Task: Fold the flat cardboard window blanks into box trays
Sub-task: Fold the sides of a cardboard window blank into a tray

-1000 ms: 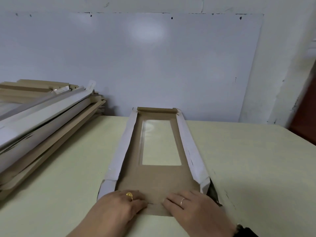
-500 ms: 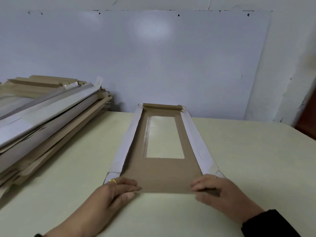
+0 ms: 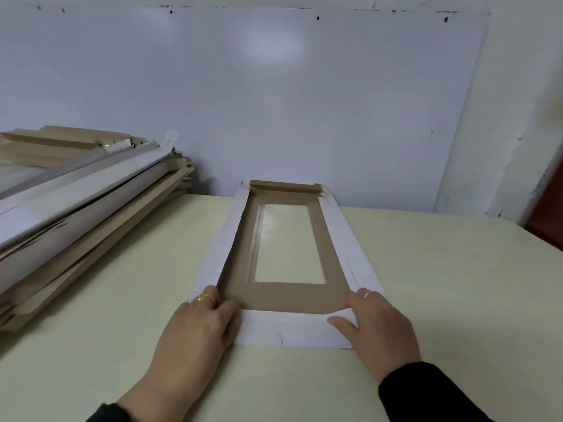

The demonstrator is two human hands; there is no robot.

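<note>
Left hand (image 3: pixel 202 322) flat on the blank's near-left corner, grip relaxed, holding nothing | right hand (image 3: pixel 376 319) pressing the near-right corner, fingers spread, also holding nothing | window blank (image 3: pixel 286 300) lies lengthwise on the table (image 3: pixel 441 300), brown face up, white flaps out, far flap raised | stack of blanks (image 3: pixel 76 214) far left against the wall (image 3: pixel 274 102)

so it's a pale yellow-green table (image 3: pixel 441 300) pushed up against a white wall. lying flat on it near the middle is one cardboard window blank (image 3: pixel 288 295), brown face up with white flaps spread out. over on the left sits a messy stack of blanks (image 3: pixel 76 214), brown and white
</note>
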